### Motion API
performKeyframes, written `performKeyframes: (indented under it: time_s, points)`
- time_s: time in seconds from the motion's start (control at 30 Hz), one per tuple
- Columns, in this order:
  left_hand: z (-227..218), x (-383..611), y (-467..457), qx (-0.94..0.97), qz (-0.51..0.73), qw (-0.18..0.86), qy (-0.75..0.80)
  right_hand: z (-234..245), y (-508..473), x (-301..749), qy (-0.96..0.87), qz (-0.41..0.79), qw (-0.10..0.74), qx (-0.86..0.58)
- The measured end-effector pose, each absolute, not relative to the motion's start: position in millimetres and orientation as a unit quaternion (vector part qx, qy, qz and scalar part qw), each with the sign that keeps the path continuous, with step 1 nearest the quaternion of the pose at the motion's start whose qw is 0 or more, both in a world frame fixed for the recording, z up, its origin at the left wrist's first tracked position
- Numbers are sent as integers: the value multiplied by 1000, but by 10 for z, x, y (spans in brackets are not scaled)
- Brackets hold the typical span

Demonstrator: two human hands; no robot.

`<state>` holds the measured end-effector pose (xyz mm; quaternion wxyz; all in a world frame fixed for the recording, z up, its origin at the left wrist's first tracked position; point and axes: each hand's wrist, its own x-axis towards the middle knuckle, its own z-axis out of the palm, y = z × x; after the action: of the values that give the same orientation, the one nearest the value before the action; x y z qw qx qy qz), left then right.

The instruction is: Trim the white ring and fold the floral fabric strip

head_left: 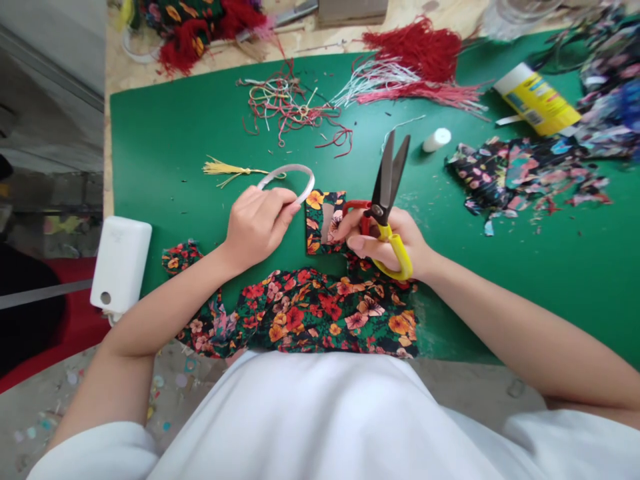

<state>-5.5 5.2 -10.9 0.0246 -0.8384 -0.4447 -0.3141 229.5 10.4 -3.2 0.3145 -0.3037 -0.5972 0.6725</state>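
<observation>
My left hand [259, 223] grips a thin white hairband [293, 175] that arches up over the green mat [165, 140]. My right hand [385, 240] holds scissors [387, 180] with one yellow and one red handle, blades open and pointing away from me. Its fingers also rest on a small folded piece of floral fabric [316, 223] lying between both hands. A larger strip of the same floral fabric [310, 313] lies along the mat's near edge, just in front of me.
A yellow tassel [225, 169] lies left of the hairband. Tangled threads [287, 103], red tassels [420, 50], a glue bottle [537, 100], its white cap [437, 139] and dark fabric scraps [520, 173] fill the far side. A white box [120, 263] sits at the left edge.
</observation>
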Motion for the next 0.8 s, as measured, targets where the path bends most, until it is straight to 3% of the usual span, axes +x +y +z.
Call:
performKeyframes:
  time_s: [0.17, 0.4, 0.57, 0.8]
  points:
    - [-65, -8, -43, -832, -406, -18, -377, -94, 94, 2290, -578, 669, 352, -306]
    - [-146, 63, -144, -679, -493, -371, -397, -219, 98, 2287, -560, 592, 440, -377]
    - [-65, 120, -166, -608, -470, -576, -279, -128, 93, 2288, -593, 587, 407, -370]
    - [-58, 130, -145, -539, -433, -682, -239, -115, 95, 2267, -574, 548, 446, -414]
